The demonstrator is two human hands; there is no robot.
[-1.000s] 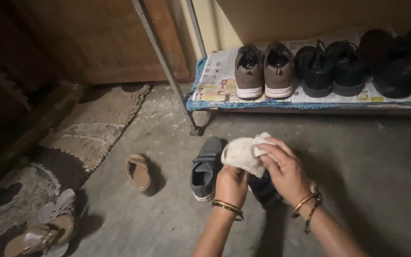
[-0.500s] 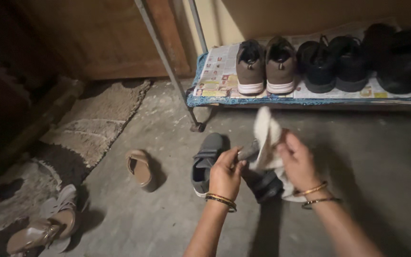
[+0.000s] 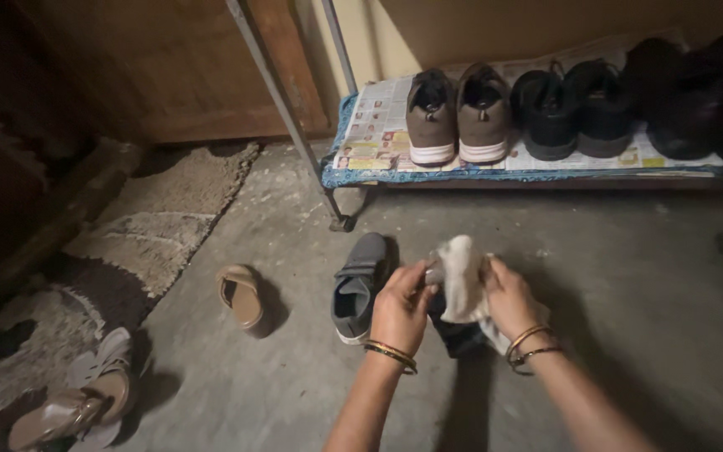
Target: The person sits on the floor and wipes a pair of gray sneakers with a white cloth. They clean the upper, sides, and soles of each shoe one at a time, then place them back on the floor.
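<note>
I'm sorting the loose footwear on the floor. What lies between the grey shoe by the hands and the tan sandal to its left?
Nothing: the head view shows only bare concrete floor between the grey shoe and the tan sandal.

White cloth point(image 3: 463, 280) lowered and bunched, hands closer together over the dark shoe point(image 3: 455, 333)

Both forearms reach forward, bangled wrists close together; left hand point(image 3: 401, 307) and right hand point(image 3: 508, 297) have fingers curled closed.
</note>
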